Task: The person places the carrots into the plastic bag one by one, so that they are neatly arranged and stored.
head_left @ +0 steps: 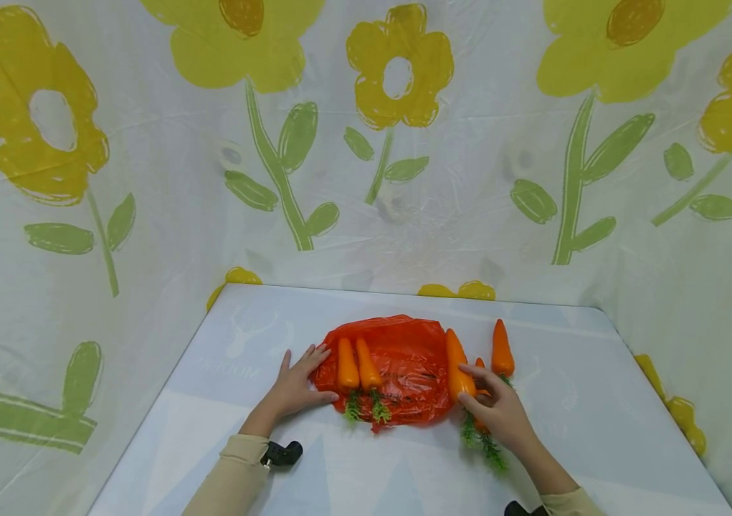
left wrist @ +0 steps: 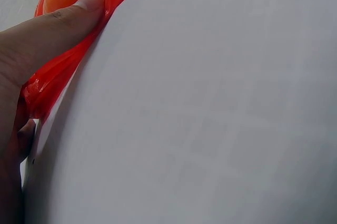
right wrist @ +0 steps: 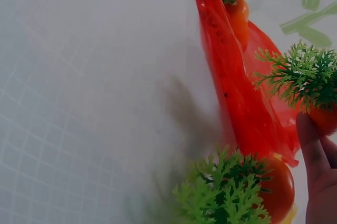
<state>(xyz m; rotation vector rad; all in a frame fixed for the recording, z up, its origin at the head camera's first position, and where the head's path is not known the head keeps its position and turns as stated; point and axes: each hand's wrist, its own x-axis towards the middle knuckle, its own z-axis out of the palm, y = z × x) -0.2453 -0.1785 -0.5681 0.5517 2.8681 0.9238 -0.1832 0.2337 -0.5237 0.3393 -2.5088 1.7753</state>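
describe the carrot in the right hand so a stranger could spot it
On the pale table, find the red bag. At its right edge, the right hand holds an orange carrot, tip pointing away from the person. Unlike the other carrots, it is held.

- The thin, crumpled plastic bag [head_left: 411, 390] was translucent red.
- The smooth, tapered carrots [head_left: 457, 362] were orange; their feathery tops [head_left: 381, 410] were green.
- The wrinkled backdrop [head_left: 462, 244] was whitish with yellow flowers [head_left: 371, 68].
- The flat tabletop [head_left: 617, 430] was pale blue-white.
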